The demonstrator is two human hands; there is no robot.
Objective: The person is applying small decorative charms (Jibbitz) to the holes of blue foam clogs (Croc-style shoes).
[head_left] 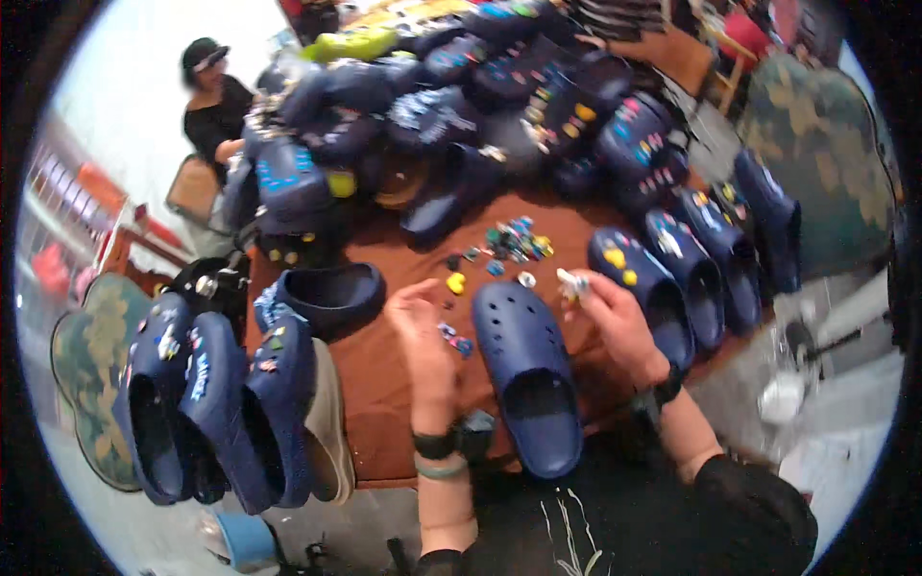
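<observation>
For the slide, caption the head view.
Right hand pinches a small charm above a plain navy clog.

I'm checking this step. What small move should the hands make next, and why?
Probably bring the right hand down to the plain navy clog. It pinches a small charm just above the clog's bare, holed toe, while the left hand hovers open beside it.

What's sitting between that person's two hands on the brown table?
In the head view, a plain navy clog lies between the left hand and right hand, toe pointing away. The right hand pinches a small charm.
</observation>
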